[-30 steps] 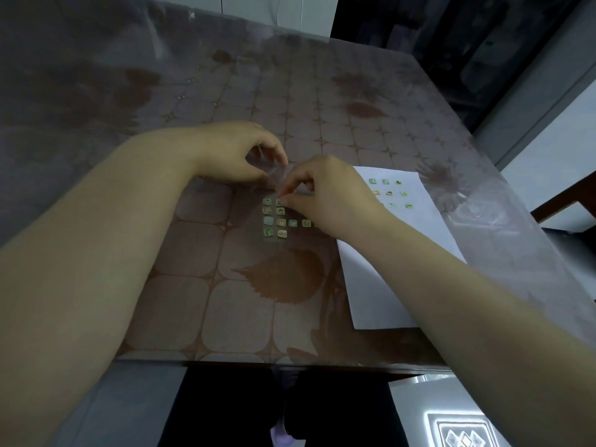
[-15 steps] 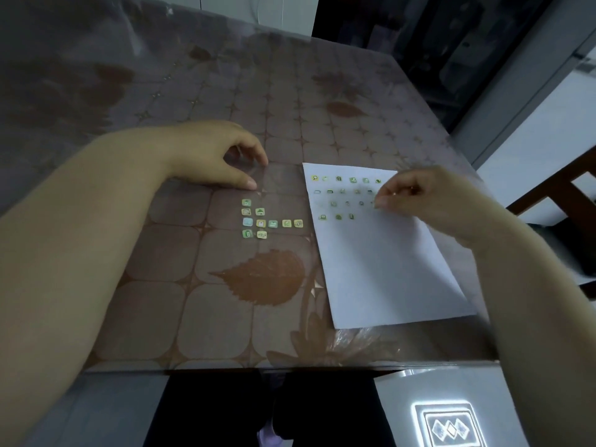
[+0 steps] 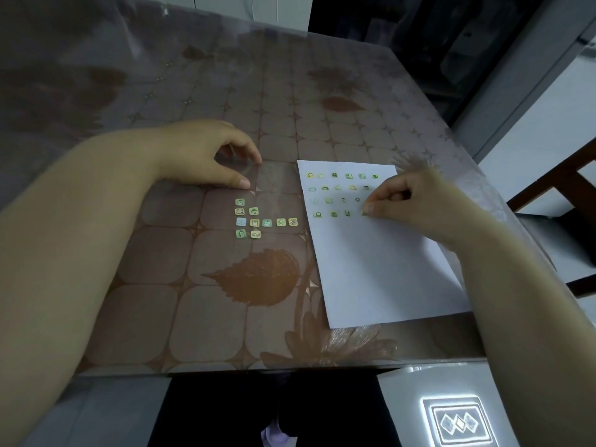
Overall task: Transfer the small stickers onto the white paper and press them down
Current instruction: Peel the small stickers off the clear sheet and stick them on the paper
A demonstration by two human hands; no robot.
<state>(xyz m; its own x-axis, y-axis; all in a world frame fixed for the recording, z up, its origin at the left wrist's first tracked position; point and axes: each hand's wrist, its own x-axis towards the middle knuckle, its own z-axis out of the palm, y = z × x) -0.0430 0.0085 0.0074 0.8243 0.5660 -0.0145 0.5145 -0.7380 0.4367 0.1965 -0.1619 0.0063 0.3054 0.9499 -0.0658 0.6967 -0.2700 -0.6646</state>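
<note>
A white paper (image 3: 380, 269) lies on the table to the right, with several small green and yellow stickers stuck in rows near its top (image 3: 335, 195). My right hand (image 3: 416, 204) is over the paper, its thumb and forefinger pinching a small sticker (image 3: 365, 213) at the end of the lowest row, touching the paper. Several more small stickers (image 3: 258, 222) sit on a clear backing sheet (image 3: 267, 185) left of the paper. My left hand (image 3: 206, 159) holds the top edge of that clear sheet between thumb and fingers.
The brown table (image 3: 193, 301) has a leaf-patterned plastic cover. Its front edge runs just below the paper. A wooden chair (image 3: 567, 201) stands at the right, and a lit white panel (image 3: 458, 421) sits below the table edge.
My right hand left the sticker sheet with a sticker, crossed right to the white paper, and has come down to the lowest row. My left hand stayed on the clear sheet.
</note>
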